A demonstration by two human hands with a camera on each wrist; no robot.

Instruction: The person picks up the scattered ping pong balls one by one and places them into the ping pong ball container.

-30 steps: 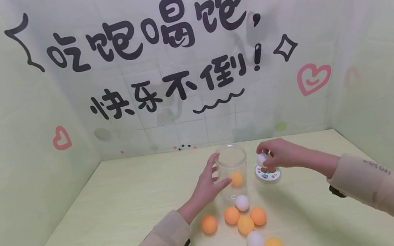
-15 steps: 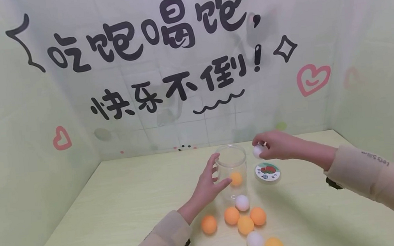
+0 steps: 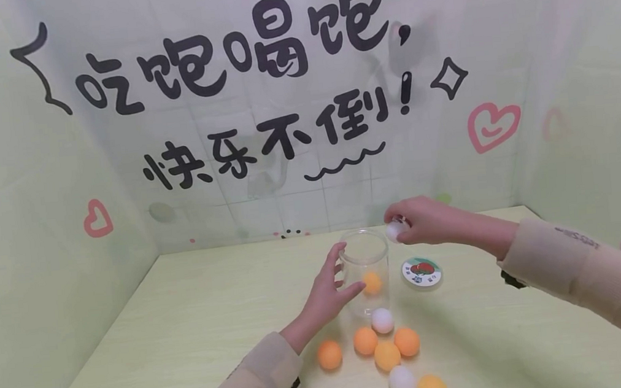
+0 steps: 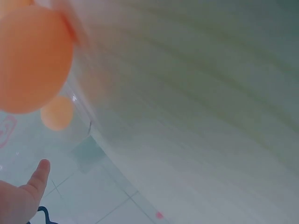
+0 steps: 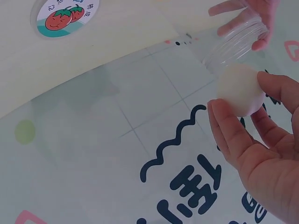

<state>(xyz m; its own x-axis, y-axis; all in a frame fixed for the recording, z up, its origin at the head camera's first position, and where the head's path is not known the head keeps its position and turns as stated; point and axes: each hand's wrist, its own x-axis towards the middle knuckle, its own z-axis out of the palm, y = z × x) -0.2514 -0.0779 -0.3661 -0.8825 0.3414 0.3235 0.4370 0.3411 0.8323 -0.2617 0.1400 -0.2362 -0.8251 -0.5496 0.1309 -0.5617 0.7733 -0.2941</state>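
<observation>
In the head view my left hand [image 3: 325,297] holds a clear plastic jar [image 3: 378,262] upright from its left side, thumb in front and fingers round the wall. One orange ping-pong ball [image 3: 372,283] shows inside the jar. With fingertips and thumb, my right hand [image 3: 429,220] pinches a white ping-pong ball [image 3: 395,231] just right of the jar's rim. The right wrist view shows this white ball [image 5: 240,88] in my fingers, overlapping the jar's mouth [image 5: 233,46]. Below the right hand lies a round lid [image 3: 421,272] with a tomato picture.
In front of the jar are a white ball [image 3: 382,321], several orange balls [image 3: 387,355] and another white ball [image 3: 402,382]. One orange ball [image 3: 330,354] sits apart, near the left forearm. A printed cloth [image 3: 267,210] hangs behind the table [image 3: 188,315].
My right hand has risen and moved left with the white ball, from above the lid to beside the jar's rim. The left hand and jar have stayed put.
</observation>
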